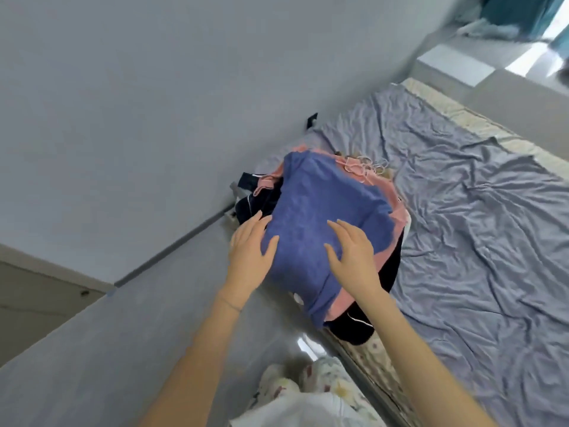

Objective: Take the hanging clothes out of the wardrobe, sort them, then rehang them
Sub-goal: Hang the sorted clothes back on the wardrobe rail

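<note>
A pile of clothes lies at the near corner of the bed. A blue garment (323, 223) covers the top, with a pink garment (388, 192) and dark clothes (357, 328) under it. Pale hanger hooks (369, 164) stick out at the pile's far side. My left hand (249, 248) touches the blue garment's left edge with fingers spread, thumb on the cloth. My right hand (351, 251) lies flat on top of the blue garment, fingers straight.
The bed (480, 211) with a wrinkled grey-blue sheet stretches to the right. A grey wall (123, 118) fills the left. A wooden unit (37, 303) stands at the lower left. My floral-patterned clothing (314, 389) shows at the bottom.
</note>
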Demonstrator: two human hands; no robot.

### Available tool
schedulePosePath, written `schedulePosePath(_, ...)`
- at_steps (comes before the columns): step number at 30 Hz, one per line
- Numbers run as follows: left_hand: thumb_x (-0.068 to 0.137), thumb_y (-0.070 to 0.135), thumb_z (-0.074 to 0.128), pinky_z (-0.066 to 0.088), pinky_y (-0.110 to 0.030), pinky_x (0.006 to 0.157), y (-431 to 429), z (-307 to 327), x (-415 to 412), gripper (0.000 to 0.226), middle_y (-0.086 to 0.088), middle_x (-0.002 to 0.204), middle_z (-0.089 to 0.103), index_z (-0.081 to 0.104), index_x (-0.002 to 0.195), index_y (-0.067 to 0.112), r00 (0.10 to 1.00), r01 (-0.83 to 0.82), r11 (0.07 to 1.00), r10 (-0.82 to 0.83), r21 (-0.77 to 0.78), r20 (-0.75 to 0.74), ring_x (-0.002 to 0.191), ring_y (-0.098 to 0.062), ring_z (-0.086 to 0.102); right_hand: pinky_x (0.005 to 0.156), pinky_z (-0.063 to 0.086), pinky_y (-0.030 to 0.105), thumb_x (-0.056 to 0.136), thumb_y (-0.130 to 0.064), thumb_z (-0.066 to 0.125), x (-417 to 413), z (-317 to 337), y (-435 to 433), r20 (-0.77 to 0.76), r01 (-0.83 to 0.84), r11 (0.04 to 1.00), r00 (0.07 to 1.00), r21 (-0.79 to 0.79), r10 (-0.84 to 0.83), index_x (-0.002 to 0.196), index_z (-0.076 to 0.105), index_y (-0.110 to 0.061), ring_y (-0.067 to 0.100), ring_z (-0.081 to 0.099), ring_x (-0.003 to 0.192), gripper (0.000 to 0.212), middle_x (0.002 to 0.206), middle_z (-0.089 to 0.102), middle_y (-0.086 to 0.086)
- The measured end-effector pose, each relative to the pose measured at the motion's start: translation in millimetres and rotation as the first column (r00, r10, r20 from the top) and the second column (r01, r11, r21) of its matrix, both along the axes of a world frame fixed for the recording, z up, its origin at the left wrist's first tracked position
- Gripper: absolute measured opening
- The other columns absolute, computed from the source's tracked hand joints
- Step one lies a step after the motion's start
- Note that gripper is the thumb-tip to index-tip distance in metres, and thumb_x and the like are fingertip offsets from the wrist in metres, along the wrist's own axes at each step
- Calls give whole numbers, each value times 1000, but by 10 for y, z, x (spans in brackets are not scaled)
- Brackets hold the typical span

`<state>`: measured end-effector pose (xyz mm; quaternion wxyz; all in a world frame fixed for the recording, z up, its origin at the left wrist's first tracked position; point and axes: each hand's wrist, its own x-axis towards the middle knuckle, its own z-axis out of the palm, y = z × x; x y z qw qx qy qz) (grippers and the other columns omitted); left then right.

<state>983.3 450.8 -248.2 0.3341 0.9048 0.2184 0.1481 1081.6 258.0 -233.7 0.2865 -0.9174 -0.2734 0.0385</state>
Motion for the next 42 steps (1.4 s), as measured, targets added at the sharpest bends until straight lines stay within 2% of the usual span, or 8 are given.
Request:
schedulePosePath(4, 99, 35, 51, 14, -42, 121, 0, -118, 930, 53, -1, 160, 26, 37, 149, 22, 982, 176, 982, -170, 68, -81, 148, -20, 21, 116, 25, 40, 96, -25, 60, 662, -155, -157, -45, 132, 991, 990, -37, -133, 147, 42, -17, 29, 30, 143, 55, 154, 35, 9)
schedulePosePath(9, 99, 35, 51, 11, -45, 122, -70, -338, 1934, 56, 0, 162, 19, 32, 151, 24, 945, 296, 950, -276, 103, -174, 150, -23, 14, 119, 19, 42, 97, -27, 57, 1580, -487, -330, -135, 184, 978, 971, -102, -197, 152, 31, -18, 29, 17, 149, 62, 159, 25, 9)
schedulePosePath(16, 99, 32, 53, 15, -47, 121, -169, -723, 3103, 56, -1, 160, 24, 34, 151, 21, 915, 317, 948, -300, 21, -271, 149, -23, 18, 115, 24, 36, 96, -23, 56, 2837, -1110, -408, -295, 179, 963, 926, -202, -234, 151, 31, -12, 28, 30, 143, 62, 152, 37, 11)
schedulePosePath(22, 98, 28, 55, 24, -48, 118, -117, -1127, 3772, 54, -3, 156, 34, 39, 148, 18, 911, 270, 960, -280, -75, -304, 146, -22, 28, 115, 25, 37, 97, -22, 52, 3673, -1714, -313, -409, 181, 946, 868, -269, -282, 151, 30, -9, 28, 29, 143, 59, 156, 31, 10)
schedulePosePath(31, 97, 25, 57, 32, -45, 115, -68, -1811, 4102, 52, 3, 149, 45, 42, 146, 18, 929, 160, 954, -233, -253, -288, 139, -17, 38, 99, 41, 44, 97, -25, 50, 4129, -2625, -274, -432, 277, 889, 796, -366, -425, 147, 36, -14, 37, 48, 125, 54, 140, 49, 14)
schedulePosePath(34, 98, 26, 56, 32, -42, 116, -96, -1949, 4079, 50, 6, 148, 45, 43, 145, 20, 924, 159, 942, -248, -297, -291, 139, -12, 37, 88, 47, 42, 95, -17, 50, 4162, -2719, -228, -418, 413, 876, 770, -250, -483, 129, 54, -10, 34, 57, 110, 35, 120, 62, 13)
schedulePosePath(37, 99, 29, 54, 31, -34, 116, -135, -1991, 4089, 49, 9, 148, 44, 42, 145, 22, 913, 153, 925, -267, -348, -308, 138, -8, 36, 71, 43, 33, 92, -14, 51, 4087, -2664, -193, -478, 541, 836, 713, -91, -513, 100, 62, -16, 21, 61, 90, 14, 93, 66, -3)
schedulePosePath(42, 100, 32, 52, 29, -21, 108, -270, -1867, 4223, 48, 13, 146, 44, 42, 145, 24, 910, 134, 877, -294, -461, -293, 134, -3, 37, 65, 39, 14, 90, -18, 61, 3892, -2357, -123, -581, 664, 741, 645, 103, -497, 80, 58, -30, -5, 56, 73, 16, 77, 62, -16)
